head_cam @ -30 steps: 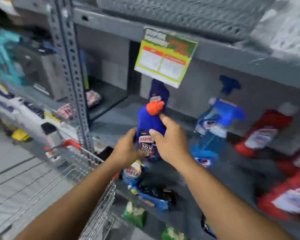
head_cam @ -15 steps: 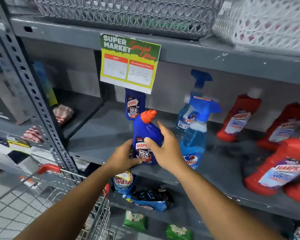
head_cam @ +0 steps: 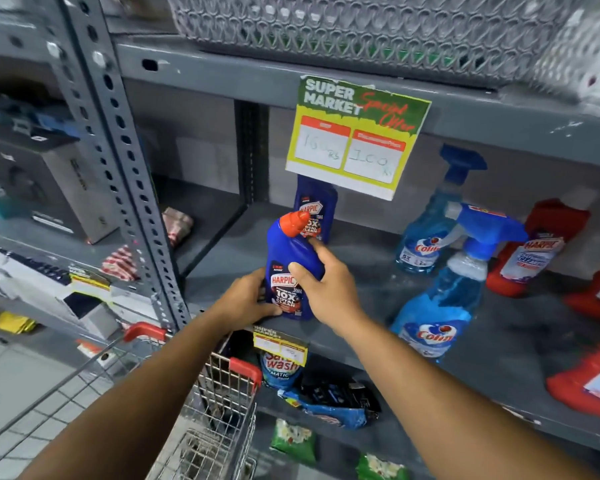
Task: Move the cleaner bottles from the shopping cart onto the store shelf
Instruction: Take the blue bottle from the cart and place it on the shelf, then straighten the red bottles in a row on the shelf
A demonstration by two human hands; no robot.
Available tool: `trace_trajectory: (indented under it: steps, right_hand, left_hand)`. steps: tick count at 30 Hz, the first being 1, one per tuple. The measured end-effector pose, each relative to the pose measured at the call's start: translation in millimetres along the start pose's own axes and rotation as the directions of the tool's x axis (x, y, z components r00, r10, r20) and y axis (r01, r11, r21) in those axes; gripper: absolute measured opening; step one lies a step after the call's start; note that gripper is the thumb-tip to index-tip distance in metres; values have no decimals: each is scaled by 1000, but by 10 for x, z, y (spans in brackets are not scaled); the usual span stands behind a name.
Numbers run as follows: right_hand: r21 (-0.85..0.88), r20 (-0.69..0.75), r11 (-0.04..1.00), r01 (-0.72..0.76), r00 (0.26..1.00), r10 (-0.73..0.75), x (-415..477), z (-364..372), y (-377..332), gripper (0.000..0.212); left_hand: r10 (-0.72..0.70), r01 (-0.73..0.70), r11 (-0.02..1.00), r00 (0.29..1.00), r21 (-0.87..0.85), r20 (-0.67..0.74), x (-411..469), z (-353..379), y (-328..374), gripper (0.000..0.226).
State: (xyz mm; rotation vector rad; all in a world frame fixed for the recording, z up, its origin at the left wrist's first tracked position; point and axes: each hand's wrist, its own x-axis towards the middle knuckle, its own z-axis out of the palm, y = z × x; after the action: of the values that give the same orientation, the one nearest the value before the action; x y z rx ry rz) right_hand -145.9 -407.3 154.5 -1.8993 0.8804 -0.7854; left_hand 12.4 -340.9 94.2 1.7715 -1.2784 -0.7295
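two hands grip one rigid blue plastic bottle with angled orange cap [head_cam: 293, 271]: left hand [head_cam: 248, 299] at base, right hand [head_cam: 326, 289] mid-body; likely smooth, moderately heavy.

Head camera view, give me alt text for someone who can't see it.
Two bare hands, left and right, hold an upright blue Harpic bottle with an orange cap at the front edge of a grey store shelf. Blue spray bottles and red bottles stand to its right; a shopping cart sits below.
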Motion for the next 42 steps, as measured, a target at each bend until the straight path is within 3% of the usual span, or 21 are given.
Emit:
trace_trajectory:
  steps: [6,8,11,12,14,16,18,20,22,25,29,35,38,40,41,42]
  right_hand:
    - [71,10,997,-1,1000,0,7,5,6,58]
    - [83,46,997,-11,999,7,-20,5,-5,68]
    - [97,133,995,-16,991,3,-292,-110,91,91]
    - [75,151,997,-17,989,5,-459,-199,167,87]
    - [37,122,999,-26,992,21,-855,-418,397,54]
    - [-17,-80,997,-70,994,68,-1237,-695,704,23]
    - [-72,-379,989,-127,921,91,-1393,-1037,1004,18]
    - [-90,-480,986,-140,874,80,-1311,-1329,1200,42]
    - [-19,-348,980,-197,921,178,-1131,-1537,1289,64]
    - [-52,-121,967,-248,963,240,-943,-1537,1349,41]
    - [-69,-159,960,-270,953,256,-975,-1447,1386,32]
    - [-65,-98,959,-277,958,270,-932,-1468,1360,40]
    - [-49,-79,966,-254,965,250,-989,-1484,1378,61]
    - [-21,-195,978,-207,960,199,-1186,-1557,1342,71]
    - [-16,-344,986,-167,927,152,-1329,-1652,1342,64]
    - [-41,-523,992,-121,848,82,-1483,-1785,1358,52]
  left_hand:
    - [-28,32,997,998,-72,57,19,-28,-57,62]
    - [-42,48,994,997,-103,57,-33,-61,-65,74]
    - [-15,11,999,994,-36,-105,-222,-37,-89,83]
    - [-12,19,999,980,37,-197,-333,3,-77,75]
    - [20,62,982,903,176,-428,-612,135,-10,55]
    - [127,-42,984,852,174,-508,-835,351,85,42]
    - [247,-223,969,883,105,-399,-885,647,251,25]
    - [362,-353,932,908,81,-210,-746,980,424,22]
    - [389,-387,921,919,51,-55,-486,1312,667,44]
    - [291,-294,956,948,4,131,-49,1613,808,67]
    - [238,-231,971,922,-61,304,238,1614,703,60]
    - [222,-224,974,941,-22,255,253,1648,633,55]
    - [239,-243,970,944,-9,227,188,1674,668,63]
    - [247,-259,961,962,98,113,61,1673,657,68]
    - [280,-274,943,960,187,-9,-32,1685,666,62]
    - [340,-297,921,929,252,-147,-153,1718,700,53]
